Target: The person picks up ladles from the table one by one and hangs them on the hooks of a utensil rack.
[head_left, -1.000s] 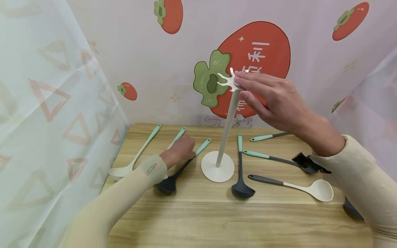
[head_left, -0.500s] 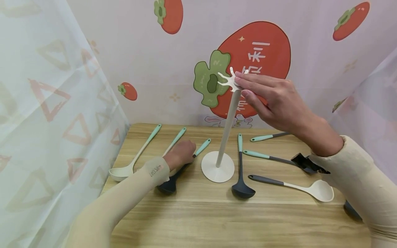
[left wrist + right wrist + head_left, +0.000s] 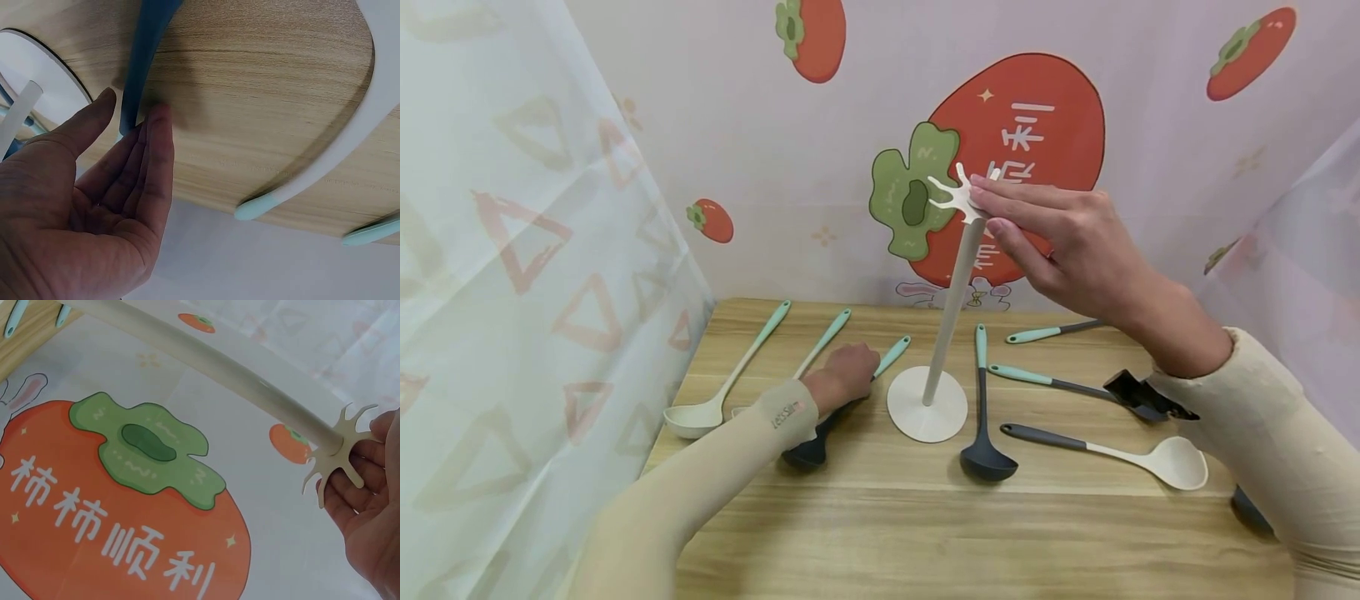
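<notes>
The white stand [image 3: 953,296] rises upright; at its base's nine o'clock lies a dark ladle [image 3: 811,450]. The right hand [image 3: 1078,237], from four o'clock, rests straight fingers on the stand's top. The left hand [image 3: 844,375], unclosed, straddles that ladle.

Cream sleeves [image 3: 700,487] — dark lettering [image 3: 787,414] left, black fitting [image 3: 1138,393] right.

Worktop [image 3: 925,525]: rack [image 3: 927,427] on it, backdrop [image 3: 760,167] behind | left of rack: ladle [image 3: 807,450], beyond it two utensils [image 3: 728,382] | just right of rack: second ladle [image 3: 988,460] | farther right: spoon [image 3: 1176,462] in front, two more utensils [image 3: 1060,382] behind
</notes>
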The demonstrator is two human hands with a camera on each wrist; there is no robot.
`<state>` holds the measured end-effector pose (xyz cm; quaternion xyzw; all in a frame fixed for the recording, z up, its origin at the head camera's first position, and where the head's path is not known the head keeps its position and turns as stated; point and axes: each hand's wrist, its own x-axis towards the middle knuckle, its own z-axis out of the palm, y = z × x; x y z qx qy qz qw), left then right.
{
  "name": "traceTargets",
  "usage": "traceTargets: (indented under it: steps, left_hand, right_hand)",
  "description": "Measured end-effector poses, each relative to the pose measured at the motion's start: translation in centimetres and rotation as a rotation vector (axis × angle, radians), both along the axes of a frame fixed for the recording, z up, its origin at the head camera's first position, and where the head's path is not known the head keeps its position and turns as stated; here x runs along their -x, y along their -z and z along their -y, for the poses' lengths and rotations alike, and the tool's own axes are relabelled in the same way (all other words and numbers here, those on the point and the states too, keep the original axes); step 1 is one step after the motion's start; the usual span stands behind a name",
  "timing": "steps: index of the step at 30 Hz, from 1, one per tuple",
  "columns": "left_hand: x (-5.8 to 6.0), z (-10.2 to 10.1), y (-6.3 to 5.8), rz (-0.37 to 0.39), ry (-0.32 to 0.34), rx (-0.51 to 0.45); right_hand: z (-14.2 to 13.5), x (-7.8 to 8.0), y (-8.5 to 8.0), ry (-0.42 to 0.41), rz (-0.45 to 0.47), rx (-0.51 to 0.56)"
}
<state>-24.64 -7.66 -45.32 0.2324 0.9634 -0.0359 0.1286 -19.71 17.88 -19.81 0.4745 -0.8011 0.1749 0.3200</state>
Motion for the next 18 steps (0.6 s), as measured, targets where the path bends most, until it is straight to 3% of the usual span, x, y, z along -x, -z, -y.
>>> traceTargets:
  steps: [18]
  left_hand:
    - [0.26,-0.32,0.33,-0.017,0.001,0.082]
  right_hand:
    - [-0.19,0.28,0.20,0.005,-0.046,-0.034]
